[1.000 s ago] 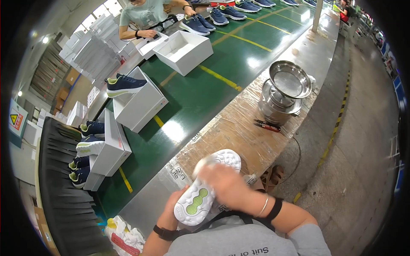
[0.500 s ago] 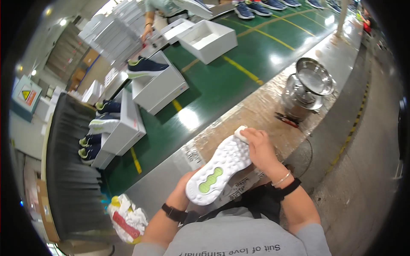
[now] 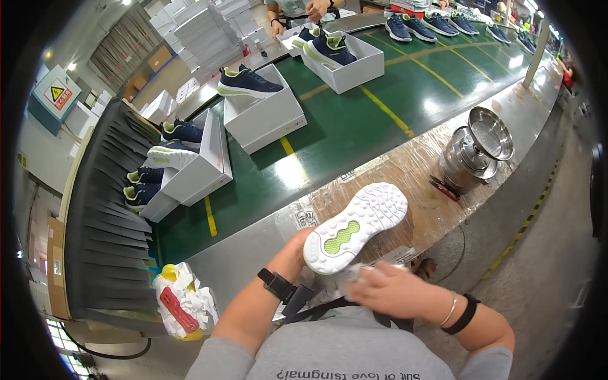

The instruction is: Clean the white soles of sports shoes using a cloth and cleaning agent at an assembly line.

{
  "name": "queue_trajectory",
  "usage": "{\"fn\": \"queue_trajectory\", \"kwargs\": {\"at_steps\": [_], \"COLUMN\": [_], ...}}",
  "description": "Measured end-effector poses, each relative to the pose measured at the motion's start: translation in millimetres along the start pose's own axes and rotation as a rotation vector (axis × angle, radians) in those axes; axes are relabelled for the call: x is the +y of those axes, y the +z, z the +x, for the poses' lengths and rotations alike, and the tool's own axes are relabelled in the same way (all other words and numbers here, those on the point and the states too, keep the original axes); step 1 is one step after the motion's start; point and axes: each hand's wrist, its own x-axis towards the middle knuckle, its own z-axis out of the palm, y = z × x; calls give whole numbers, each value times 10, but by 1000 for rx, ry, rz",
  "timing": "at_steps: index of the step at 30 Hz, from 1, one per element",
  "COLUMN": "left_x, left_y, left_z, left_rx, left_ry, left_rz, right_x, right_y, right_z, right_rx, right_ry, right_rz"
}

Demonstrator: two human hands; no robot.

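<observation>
A sports shoe (image 3: 373, 212) is held sole up over the near bench, its white knobbly sole showing a lime-green patch by the heel. My left hand (image 3: 295, 248) grips it at the heel end, with most of the fingers hidden behind the shoe. Just below the heel's right side is my right hand (image 3: 387, 290), blurred by motion, its fingers curled over a small white wad of cloth (image 3: 348, 277). The wad is smeared, and whether it touches the shoe I cannot tell.
Open white boxes with navy shoes, such as a box (image 3: 266, 120), stand on the green conveyor (image 3: 342, 130). A metal pot (image 3: 465, 158) with a dish-shaped top sits on the bench (image 3: 430, 209). A bag of crumpled white paper (image 3: 183, 297) lies left. Another person's hands (image 3: 316, 9) work opposite.
My right hand has moved from the shoe's toe down toward the heel. The shoe has shifted slightly right. A navy pair now sits in the far box, which was empty before.
</observation>
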Motion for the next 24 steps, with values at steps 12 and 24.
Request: {"fn": "queue_trajectory", "kwargs": {"at_steps": [12, 24], "left_x": [-58, -149], "left_y": [-196, -98], "left_z": [-88, 212], "left_rx": [45, 143], "left_ry": [-104, -99], "left_rz": [164, 317], "right_x": [24, 1252], "right_y": [387, 425], "right_z": [425, -17], "right_rx": [464, 509], "right_ry": [307, 843], "right_rz": [-15, 16]}}
